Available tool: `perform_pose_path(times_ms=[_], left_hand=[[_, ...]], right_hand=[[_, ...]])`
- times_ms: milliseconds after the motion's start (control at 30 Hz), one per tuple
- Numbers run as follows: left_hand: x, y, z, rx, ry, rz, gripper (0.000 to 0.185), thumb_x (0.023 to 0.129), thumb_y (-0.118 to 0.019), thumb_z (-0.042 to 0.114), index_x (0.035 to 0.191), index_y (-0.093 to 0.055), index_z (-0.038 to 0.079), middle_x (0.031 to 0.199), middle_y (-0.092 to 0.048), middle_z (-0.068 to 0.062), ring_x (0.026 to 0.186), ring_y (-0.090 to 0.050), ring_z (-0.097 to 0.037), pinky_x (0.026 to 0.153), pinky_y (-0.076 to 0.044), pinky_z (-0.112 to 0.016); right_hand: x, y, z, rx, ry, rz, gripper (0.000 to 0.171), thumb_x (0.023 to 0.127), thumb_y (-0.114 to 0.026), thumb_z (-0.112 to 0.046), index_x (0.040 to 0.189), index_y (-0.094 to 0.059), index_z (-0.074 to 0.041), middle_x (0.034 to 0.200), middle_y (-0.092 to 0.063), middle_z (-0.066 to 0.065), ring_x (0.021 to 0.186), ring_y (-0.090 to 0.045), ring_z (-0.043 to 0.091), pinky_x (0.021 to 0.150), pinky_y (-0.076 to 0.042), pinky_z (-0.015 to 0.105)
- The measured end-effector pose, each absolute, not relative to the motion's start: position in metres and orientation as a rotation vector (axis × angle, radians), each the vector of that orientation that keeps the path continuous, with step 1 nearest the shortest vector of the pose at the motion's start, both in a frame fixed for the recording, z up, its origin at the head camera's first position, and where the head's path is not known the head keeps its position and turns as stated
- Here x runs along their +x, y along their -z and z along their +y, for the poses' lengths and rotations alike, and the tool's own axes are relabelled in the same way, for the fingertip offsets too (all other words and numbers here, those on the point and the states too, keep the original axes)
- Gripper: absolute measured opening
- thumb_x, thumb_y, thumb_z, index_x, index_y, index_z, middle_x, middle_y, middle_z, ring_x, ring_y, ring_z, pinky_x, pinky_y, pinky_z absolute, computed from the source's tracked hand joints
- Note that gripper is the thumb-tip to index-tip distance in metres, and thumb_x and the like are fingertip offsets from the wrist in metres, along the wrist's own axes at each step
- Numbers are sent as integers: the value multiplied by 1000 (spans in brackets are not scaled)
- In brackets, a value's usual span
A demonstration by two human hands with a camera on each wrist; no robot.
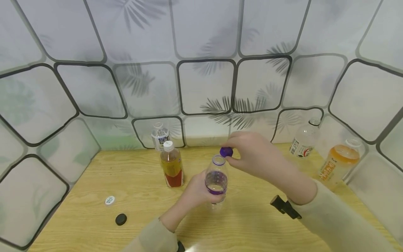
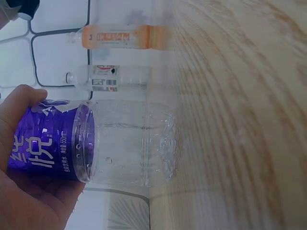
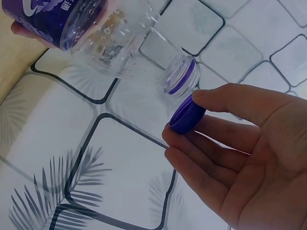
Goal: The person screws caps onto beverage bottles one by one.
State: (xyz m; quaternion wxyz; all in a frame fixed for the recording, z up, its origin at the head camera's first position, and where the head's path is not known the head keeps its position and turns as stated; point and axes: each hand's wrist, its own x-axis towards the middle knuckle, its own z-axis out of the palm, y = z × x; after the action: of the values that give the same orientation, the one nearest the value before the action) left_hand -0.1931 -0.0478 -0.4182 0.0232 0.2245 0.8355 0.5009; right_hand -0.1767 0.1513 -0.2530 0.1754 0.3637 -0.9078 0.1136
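A clear water bottle [image 1: 216,182] with a purple label stands upright on the wooden table, its mouth uncovered. My left hand [image 1: 199,190] grips it round the label, and in the left wrist view the purple label [image 2: 45,141] shows between thumb and fingers. Just beside the bottle's mouth [image 3: 182,76], my right hand [image 3: 240,148] pinches a purple screw cap [image 3: 188,115] between thumb and fingertips. The cap is tilted, with its threaded inside turned partly toward the bottle.
Left of the held bottle stands a white-capped bottle [image 1: 172,166], an uncapped clear bottle [image 1: 160,135] behind it. At the right are another clear bottle [image 1: 304,138] and an orange-labelled bottle [image 1: 340,162]. A white cap [image 1: 110,200] and a black cap [image 1: 121,219] lie front left.
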Motion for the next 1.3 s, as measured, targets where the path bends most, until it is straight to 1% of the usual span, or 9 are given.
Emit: perform_pose_path(times_ms=[100,300,367,433,633,733,867,1133,1300], left_hand=[[-193,419,-48,698,-1566,2562,68,72,-93,18,132,-63,3,116,-78,-12,111,-74,-34,97,-61,-51],[-193,418,-48,696,-1552,2567,71,72,-93,18,134,-62,3,116,-77,-11,111,-74,-34,95,-60,-41],[-193,418,-48,699,-1548,2570,71,72,-93,17,135,-62,4,116,-78,-11,112,-74,-34,94,-59,-39],[-193,418,-48,703,-1547,2570,72,73,-93,17,136,-62,4,116,-78,-11,112,-74,-33,95,-59,-40],[-194,418,-48,723,-1556,2568,70,74,-92,17,137,-62,6,116,-78,-10,111,-74,-32,97,-60,-48],[-194,418,-48,725,-1559,2570,69,74,-92,17,136,-63,6,115,-78,-10,111,-74,-32,98,-60,-50],[-193,417,-48,727,-1559,2573,69,74,-92,16,135,-62,6,116,-77,-10,111,-74,-32,97,-61,-50],[-193,418,-48,729,-1562,2572,70,74,-92,15,136,-62,6,117,-78,-10,111,-74,-28,98,-61,-50],[-193,419,-48,716,-1561,2565,71,73,-92,15,136,-62,5,117,-78,-10,111,-74,-30,98,-60,-49]], right_hand=[[-175,254,148,1045,-332,-2563,9,88,-85,-11,97,-81,-12,89,-74,-2,81,-69,13,73,-61,31],[-170,254,143,1080,-327,-2560,16,89,-84,-12,105,-83,-9,98,-78,2,88,-74,16,77,-63,32],[-169,254,142,1091,-320,-2556,18,89,-84,-11,107,-82,-7,99,-78,3,90,-74,18,78,-64,33],[-168,255,140,1099,-312,-2550,19,88,-85,-11,107,-82,-6,99,-78,4,90,-75,18,80,-64,33],[-167,255,137,1106,-286,-2548,19,88,-85,-10,107,-82,-6,100,-78,4,92,-75,19,83,-64,34],[-167,255,136,1104,-277,-2562,20,88,-85,-10,107,-82,-6,101,-78,4,94,-76,19,84,-64,35],[-167,254,135,1098,-279,-2576,20,88,-85,-9,108,-82,-6,103,-79,5,95,-76,20,85,-64,36],[-169,255,135,1087,-276,-2585,20,87,-85,-9,107,-82,-7,100,-77,4,91,-75,18,82,-64,34],[-170,256,136,1092,-282,-2596,21,87,-86,-8,108,-82,-6,102,-78,4,93,-75,19,83,-64,35]])
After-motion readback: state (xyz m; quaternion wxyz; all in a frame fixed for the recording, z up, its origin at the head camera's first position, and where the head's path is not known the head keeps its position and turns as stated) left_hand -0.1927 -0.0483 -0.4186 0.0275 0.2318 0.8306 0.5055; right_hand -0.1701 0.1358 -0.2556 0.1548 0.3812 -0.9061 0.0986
